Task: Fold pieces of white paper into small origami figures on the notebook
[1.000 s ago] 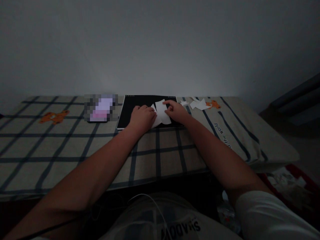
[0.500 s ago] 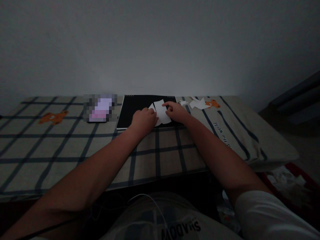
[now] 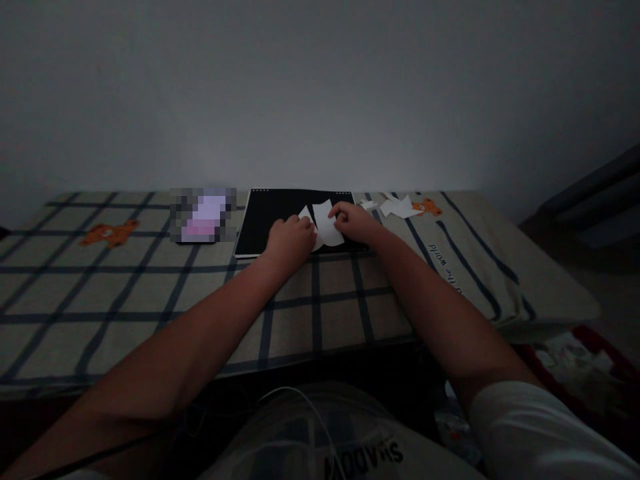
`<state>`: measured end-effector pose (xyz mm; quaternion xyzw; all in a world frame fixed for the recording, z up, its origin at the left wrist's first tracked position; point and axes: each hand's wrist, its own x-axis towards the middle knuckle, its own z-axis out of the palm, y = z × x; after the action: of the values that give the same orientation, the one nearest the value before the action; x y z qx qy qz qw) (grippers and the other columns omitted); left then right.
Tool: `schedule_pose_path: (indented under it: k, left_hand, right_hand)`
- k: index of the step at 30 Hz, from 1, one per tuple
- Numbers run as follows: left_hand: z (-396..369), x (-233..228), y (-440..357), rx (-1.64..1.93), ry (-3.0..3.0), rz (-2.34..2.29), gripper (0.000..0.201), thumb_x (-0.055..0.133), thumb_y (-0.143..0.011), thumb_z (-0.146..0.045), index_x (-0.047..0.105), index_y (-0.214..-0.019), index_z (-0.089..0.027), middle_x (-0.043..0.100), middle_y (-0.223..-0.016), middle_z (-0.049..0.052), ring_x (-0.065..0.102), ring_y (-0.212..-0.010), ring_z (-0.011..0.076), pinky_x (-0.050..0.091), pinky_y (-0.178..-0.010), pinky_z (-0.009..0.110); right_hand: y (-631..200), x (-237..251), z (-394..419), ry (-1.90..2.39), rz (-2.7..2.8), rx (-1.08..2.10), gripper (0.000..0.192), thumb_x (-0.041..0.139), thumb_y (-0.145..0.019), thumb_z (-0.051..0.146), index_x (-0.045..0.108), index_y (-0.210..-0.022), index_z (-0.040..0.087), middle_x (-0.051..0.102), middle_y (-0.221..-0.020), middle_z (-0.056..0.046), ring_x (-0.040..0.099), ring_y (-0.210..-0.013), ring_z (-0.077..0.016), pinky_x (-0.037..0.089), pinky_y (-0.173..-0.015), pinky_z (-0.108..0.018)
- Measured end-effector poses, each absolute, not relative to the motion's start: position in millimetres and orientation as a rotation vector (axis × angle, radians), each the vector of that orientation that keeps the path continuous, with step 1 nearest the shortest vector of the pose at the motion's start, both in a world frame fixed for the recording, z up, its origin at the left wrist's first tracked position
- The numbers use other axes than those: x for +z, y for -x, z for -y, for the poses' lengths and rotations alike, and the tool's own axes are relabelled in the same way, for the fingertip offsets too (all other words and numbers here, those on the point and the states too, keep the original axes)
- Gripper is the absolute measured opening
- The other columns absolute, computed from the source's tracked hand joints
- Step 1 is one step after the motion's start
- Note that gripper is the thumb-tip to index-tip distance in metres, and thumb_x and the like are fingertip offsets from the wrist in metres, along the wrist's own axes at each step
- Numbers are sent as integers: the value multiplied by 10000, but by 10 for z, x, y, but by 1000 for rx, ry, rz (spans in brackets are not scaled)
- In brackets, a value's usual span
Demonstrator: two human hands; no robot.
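The white paper piece (image 3: 327, 225) lies on the black board (image 3: 270, 213), toward that board's right near corner, and you hold it between both hands; its far edge stands a little up off the board, and a smaller white flap shows just left of it, by your left knuckles; against the picture from a second ago the paper looks narrower and more drawn together, with less of its lower part showing. Your left hand (image 3: 290, 241) is curled closed over the paper's left near part, fingers tucked under so you cannot see the tips; it has slid a little to the right and nearer the other hand since then. Your right hand (image 3: 354, 223) pinches the paper's right edge between thumb and forefinger, closed on it; it sits about where it was, the forefinger now bent lower instead of reaching across the top of the sheet.

The black board rests on a bed with a checked cover (image 3: 150, 293), close to the far edge by the wall and about midway along it; the board has not shifted. Just right of it, near the far right corner of the bed, lie loose white paper scraps (image 3: 397, 208), touching an orange bear print (image 3: 426, 207) in the cover; they lie as before. Left of the board, at the far edge, sits a blurred-out pale object (image 3: 203, 215), unmoved; farther left another orange bear print (image 3: 107, 233) marks the cover.
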<state>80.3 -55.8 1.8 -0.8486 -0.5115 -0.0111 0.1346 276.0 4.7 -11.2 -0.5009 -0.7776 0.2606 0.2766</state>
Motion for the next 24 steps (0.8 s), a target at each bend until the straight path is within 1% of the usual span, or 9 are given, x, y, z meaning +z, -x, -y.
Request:
schedule_pose_path:
  k: [3, 8, 11, 14, 19, 24]
  left_hand:
    - [555, 2, -807, -49, 2458, 1474, 349, 395, -1076, -250, 720, -1143, -141, 716, -1154, 137, 642, -1092, 306, 452, -779, 399]
    - [550, -9, -778, -106, 2446, 1507, 361, 387, -1082, -276, 716, -1162, -151, 725, -1196, 132, 644, -1111, 306, 457, -821, 427]
    - [521, -19, -724, -140, 2438, 1539, 375, 394, -1090, -342, 700, -1209, -162, 715, -1273, 118, 637, -1160, 307, 469, -868, 448]
    - [486, -42, -680, -179, 2424, 1586, 388, 376, -1094, -339, 662, -1292, -166, 679, -1382, 106, 619, -1235, 296, 482, -924, 458]
    - [469, -57, -674, -179, 2431, 1634, 412, 378, -1079, -294, 595, -1406, -168, 587, -1525, 101, 563, -1343, 292, 506, -975, 467]
    - [481, -46, -680, -155, 2433, 1663, 425, 369, -1080, -301, 582, -1430, -187, 563, -1553, 94, 537, -1364, 298, 509, -992, 472]
  right_hand:
    - [-2788, -104, -53, 1361, 2080, 710, 256, 542, -751, 49, 645, -956, 162, 553, -679, 20, 502, -643, -158, 377, -660, -307]
    - [-2822, -87, -46, 1388, 2032, 747, 167, 625, -813, 201, 649, -977, 177, 569, -658, 31, 499, -618, -157, 370, -623, -294]
    - [-2800, -79, -16, 1377, 2071, 767, 187, 619, -800, 161, 650, -983, 175, 570, -643, 38, 508, -608, -155, 380, -626, -293]
    - [-2744, -82, 21, 1355, 2087, 727, 232, 576, -784, 90, 654, -983, 177, 593, -677, 29, 532, -630, -156, 404, -658, -298]
    - [-2672, -94, 44, 1376, 2039, 673, 149, 621, -845, 161, 660, -988, 174, 603, -698, 21, 552, -660, -165, 429, -689, -311]
    - [-2692, -63, 21, 1471, 1914, 631, 156, 638, -848, 174, 684, -998, 177, 679, -776, -21, 609, -727, -185, 467, -741, -333]
